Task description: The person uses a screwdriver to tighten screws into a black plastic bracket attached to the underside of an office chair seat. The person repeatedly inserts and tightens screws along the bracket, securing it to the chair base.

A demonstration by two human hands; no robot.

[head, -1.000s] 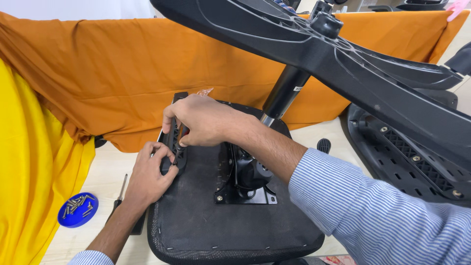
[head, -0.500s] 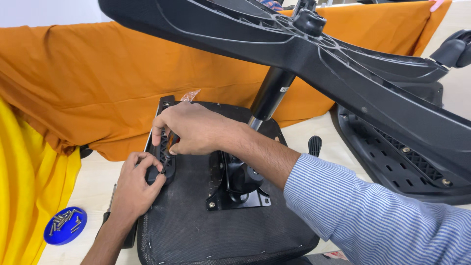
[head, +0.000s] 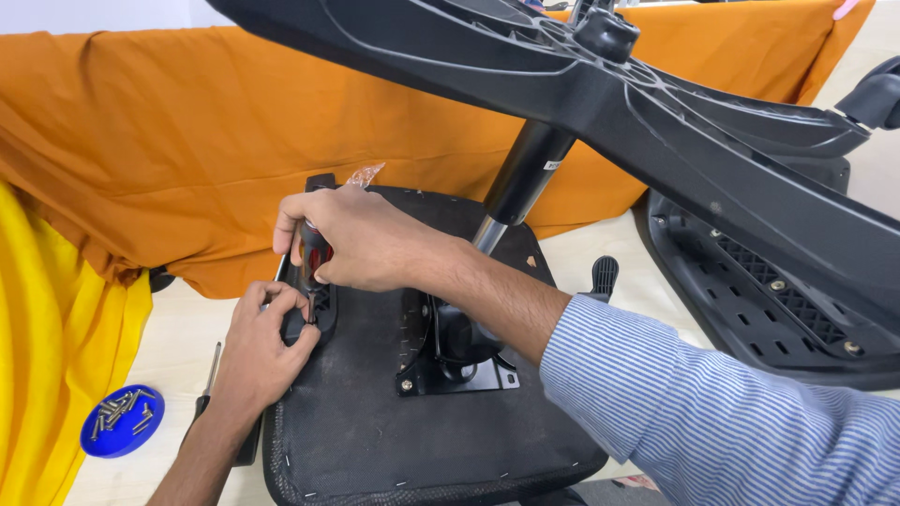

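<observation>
Upturned chair seat flat on table, underside up, black fabric stapled round the edge. Gas column rising from the centre plate; star base overhead, filling the top of the view.

Right hand clenched round a screwdriver, red-and-black handle, shaft pointing down into a black bracket at the seat's left edge. Left hand curled against that bracket, fingertips pinching or steadying at the tip; exact hold hidden.

Handling, judged: screwdriver light, rigid, ribbed handle, best held high on the handle as now. Bracket stiff plastic, small, prone to shifting unless pinned. Seat with base likely top-heavy, awkward; best grasped at the column or seat rim, not the fabric.

Nearby: blue dish of screws, second screwdriver beside the left wrist, orange cloth behind, another black chair shell on the right.
</observation>
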